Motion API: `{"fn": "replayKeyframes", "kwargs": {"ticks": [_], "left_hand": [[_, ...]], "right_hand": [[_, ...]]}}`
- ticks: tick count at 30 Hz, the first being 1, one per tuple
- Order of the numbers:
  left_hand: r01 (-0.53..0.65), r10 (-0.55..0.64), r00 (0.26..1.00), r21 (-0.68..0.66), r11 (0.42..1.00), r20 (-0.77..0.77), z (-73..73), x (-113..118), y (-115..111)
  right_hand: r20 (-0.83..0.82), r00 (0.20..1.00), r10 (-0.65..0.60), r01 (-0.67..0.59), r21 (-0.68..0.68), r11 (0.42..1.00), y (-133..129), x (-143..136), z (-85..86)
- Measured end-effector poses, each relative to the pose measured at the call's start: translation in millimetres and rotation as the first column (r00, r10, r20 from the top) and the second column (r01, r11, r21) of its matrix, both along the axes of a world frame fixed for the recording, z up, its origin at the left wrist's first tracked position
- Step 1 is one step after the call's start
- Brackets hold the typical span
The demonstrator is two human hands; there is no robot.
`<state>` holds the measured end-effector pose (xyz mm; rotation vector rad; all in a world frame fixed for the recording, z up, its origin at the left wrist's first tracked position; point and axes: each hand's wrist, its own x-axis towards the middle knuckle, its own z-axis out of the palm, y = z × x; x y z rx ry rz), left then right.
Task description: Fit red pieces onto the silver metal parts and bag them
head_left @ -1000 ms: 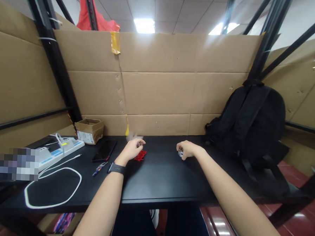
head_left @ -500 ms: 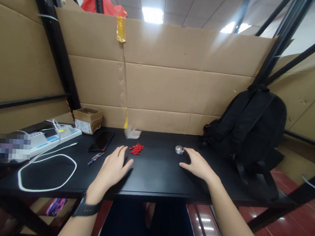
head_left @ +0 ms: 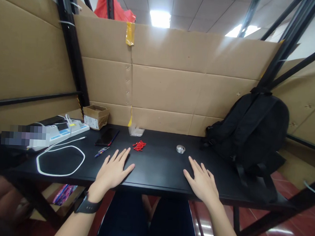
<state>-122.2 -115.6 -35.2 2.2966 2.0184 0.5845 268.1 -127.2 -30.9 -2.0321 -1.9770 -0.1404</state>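
My left hand (head_left: 114, 170) is spread over the front left of the black table (head_left: 157, 167), palm down and holding nothing. Just beyond its fingertips lies a small bundle of red cord (head_left: 139, 145). A keychain with keys (head_left: 102, 151) rests to the left of that hand. My right hand (head_left: 202, 181) is also palm down with fingers apart, near the table's front edge. A roll of clear tape (head_left: 180, 149) lies ahead and to the left of its fingertips, apart from them. Behind the red cord sits a small clear plastic packet (head_left: 136, 131).
A black backpack (head_left: 252, 126) leans at the right end. On the left are a phone (head_left: 107, 137), an open cardboard box (head_left: 96, 117), a white power strip (head_left: 64, 133) and a looped white cable (head_left: 59, 175). A cardboard wall (head_left: 164, 90) closes the back.
My right hand has drawn back from the tape roll toward the table's front edge. The fingers of my left hand have spread wider. The camera view has shifted slightly left.
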Motion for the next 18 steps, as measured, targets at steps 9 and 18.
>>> {"fn": "replayKeyframes", "kwargs": {"ticks": [9, 18], "left_hand": [[0.037, -0.037, 0.999, -0.021, 0.999, 0.007, 4.5, -1.2, -0.6], [0.02, -0.021, 1.0, -0.029, 0.999, -0.022, 1.2, -3.8, 3.5]], "right_hand": [[-0.026, 0.996, 0.082, -0.081, 0.055, 0.995, -1.4, 1.4, 1.7], [-0.056, 0.996, 0.074, -0.063, 0.174, 0.983, -9.1, -5.7, 9.8]]}}
